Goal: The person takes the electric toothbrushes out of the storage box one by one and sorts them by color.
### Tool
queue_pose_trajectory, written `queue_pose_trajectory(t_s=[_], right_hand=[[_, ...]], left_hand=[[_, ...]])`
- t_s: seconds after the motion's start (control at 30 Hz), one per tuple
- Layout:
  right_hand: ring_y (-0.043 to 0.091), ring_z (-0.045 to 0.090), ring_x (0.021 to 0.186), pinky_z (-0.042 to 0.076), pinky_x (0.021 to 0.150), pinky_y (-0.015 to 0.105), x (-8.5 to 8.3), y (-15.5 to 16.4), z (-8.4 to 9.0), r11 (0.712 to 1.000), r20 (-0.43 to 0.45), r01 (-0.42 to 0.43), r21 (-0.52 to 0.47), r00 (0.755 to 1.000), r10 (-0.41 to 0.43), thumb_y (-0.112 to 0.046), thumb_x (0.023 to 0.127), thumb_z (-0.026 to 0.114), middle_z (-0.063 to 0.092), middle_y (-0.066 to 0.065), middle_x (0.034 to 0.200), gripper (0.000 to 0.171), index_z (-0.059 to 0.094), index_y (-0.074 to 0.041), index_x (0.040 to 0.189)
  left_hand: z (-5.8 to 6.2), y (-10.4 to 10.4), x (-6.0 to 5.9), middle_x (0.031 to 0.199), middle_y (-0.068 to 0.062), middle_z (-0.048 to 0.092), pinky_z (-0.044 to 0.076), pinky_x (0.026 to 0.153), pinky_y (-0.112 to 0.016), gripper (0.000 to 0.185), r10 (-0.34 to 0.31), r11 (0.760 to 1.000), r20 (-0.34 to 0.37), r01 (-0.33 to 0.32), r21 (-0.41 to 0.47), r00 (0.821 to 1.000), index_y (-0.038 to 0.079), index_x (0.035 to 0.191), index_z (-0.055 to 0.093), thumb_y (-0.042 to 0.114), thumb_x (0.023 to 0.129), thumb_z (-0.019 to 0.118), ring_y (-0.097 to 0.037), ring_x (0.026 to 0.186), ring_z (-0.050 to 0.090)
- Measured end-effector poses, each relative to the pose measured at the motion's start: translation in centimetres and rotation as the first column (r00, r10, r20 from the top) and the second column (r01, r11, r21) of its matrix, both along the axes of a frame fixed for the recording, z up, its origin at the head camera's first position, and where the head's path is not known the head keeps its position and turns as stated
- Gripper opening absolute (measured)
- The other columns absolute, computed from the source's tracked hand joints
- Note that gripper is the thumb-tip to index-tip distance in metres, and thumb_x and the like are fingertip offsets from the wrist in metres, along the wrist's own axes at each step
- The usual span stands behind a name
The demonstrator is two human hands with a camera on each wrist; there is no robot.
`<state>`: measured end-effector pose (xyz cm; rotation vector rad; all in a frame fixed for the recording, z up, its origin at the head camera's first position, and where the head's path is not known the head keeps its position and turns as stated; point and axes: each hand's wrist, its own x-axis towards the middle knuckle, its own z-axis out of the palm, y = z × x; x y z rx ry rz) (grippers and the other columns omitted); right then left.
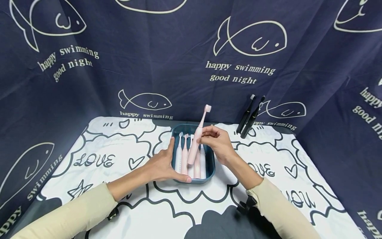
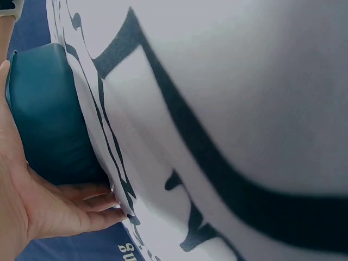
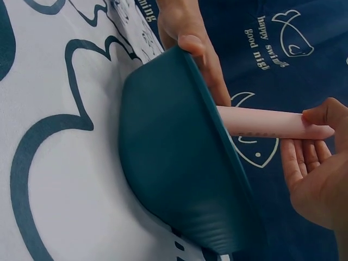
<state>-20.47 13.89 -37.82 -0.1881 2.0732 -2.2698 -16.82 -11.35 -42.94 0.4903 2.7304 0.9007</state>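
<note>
A pale pink electric toothbrush slants over a blue-green bin, its brush head up and toward the back. Thumb and fingers of my right hand pinch its handle. The right wrist view shows this pink handle rising past the rim of the bin. Inside the bin, several white and pink electric toothbrushes lie side by side. My left hand holds the bin's left near corner, thumb over the near rim. In the left wrist view, its fingers reach round the bin wall.
Two black electric toothbrushes lie together at the back right of the table, near the curtain. A white cloth with black line drawings covers the table. Behind it and along both sides hangs a dark blue curtain printed with fish.
</note>
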Motion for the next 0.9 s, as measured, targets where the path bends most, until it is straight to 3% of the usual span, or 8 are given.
queue_pose_trajectory(t_s=[0.43, 0.9], right_hand=[[0.007, 0.074, 0.087, 0.063, 0.084, 0.021, 0.0, 2.3, 1.0, 0.998, -0.067, 0.037, -0.053, 0.997, -0.04, 0.02, 0.084, 0.077, 0.079, -0.008, 0.089, 0.041, 0.078, -0.017, 0.102], [0.007, 0.075, 0.087, 0.062, 0.084, 0.02, -0.3, 5.5, 2.1, 0.992, -0.063, 0.083, -0.099, 0.994, -0.09, 0.022, 0.09, 0.071, 0.08, -0.007, 0.089, 0.041, 0.078, -0.017, 0.099]], left_hand=[[-0.1, 0.2, 0.1, 0.154, -0.037, 0.063, 0.061, 0.107, -0.054, 0.176, 0.003, 1.0, -0.01, -0.003, -0.01, 1.0, 0.005, 0.181, -0.008, 0.088, 0.064, 0.094, -0.035, 0.128, 0.071], [0.1, 0.0, 0.2, 0.16, -0.036, 0.059, 0.058, 0.114, -0.057, 0.176, -0.005, 1.0, -0.018, 0.005, -0.014, 1.0, 0.005, 0.181, -0.009, 0.089, 0.064, 0.093, -0.043, 0.142, 0.067]])
